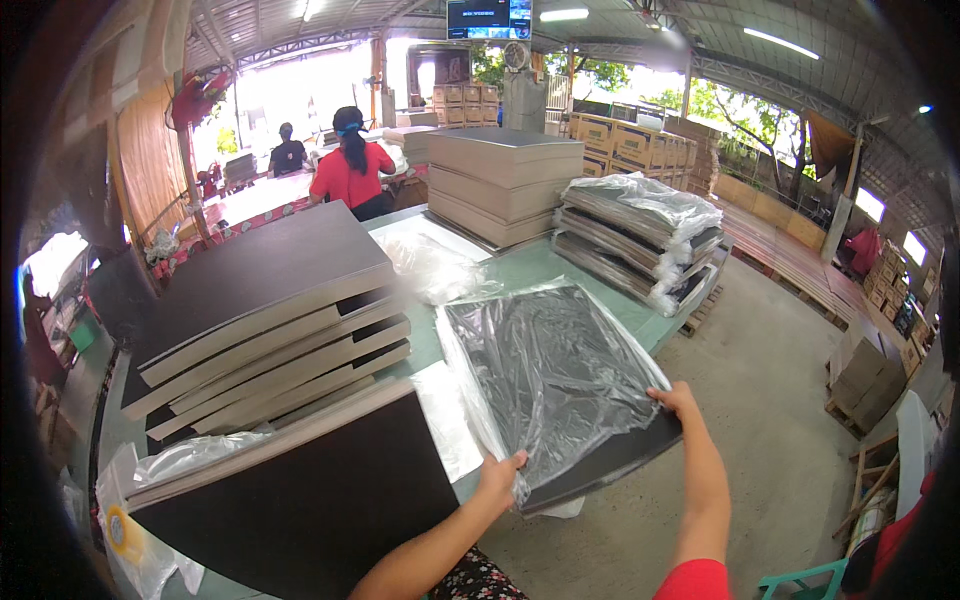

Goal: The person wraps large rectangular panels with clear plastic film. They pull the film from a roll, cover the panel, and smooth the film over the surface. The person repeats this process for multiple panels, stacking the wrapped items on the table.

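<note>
A stack of black sheets (pixel 610 455) lies on the green table in front of me, most of it inside a clear plastic bag (pixel 545 370). Its near end sticks out of the bag's mouth. My left hand (pixel 500 477) is closed on the bag's edge at the near left corner. At the right corner my right hand (pixel 675 398) grips the bag's edge, thumb on top and the other fingers hidden below. To the left of my left hand, a thick black-faced stack (pixel 310 490) leans tilted, close to my forearm.
Tall stacks of black-topped boards (pixel 270 270) stand at left, with another pile (pixel 505 180) behind. Bagged stacks (pixel 640 230) lie at the far right of the table (pixel 640 325). Loose plastic (pixel 430 262) and a tape roll (pixel 125 535) lie about. A person in red (pixel 350 170) works beyond.
</note>
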Tool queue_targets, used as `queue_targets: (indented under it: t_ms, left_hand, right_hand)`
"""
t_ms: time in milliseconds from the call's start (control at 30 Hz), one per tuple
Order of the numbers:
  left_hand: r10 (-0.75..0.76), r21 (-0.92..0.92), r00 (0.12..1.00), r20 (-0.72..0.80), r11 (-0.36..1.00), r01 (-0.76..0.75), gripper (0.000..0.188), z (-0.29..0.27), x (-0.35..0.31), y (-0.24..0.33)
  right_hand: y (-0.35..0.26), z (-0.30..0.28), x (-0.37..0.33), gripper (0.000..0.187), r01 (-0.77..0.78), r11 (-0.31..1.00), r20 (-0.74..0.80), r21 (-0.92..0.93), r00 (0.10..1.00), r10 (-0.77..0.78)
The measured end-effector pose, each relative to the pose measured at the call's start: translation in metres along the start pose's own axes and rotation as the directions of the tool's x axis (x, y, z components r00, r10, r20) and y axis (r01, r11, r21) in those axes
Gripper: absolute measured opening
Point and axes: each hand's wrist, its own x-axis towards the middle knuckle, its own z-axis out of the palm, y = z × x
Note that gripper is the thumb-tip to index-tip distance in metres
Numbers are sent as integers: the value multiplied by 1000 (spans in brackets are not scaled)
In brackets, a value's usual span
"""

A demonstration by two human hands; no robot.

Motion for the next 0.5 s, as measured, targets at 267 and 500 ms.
queue_targets:
  t_ms: [267,500]
  left_hand:
    - [177,-154,980,89,975,-162,46,-15,60,-12]
    - [182,116,980,85,975,-191,60,-19,84,-31]
  right_hand:
    - [-60,35,16,46,16,1000,8,26,1000,-16]
    - [-203,2,-172,30,874,430,-463,226,484,-742]
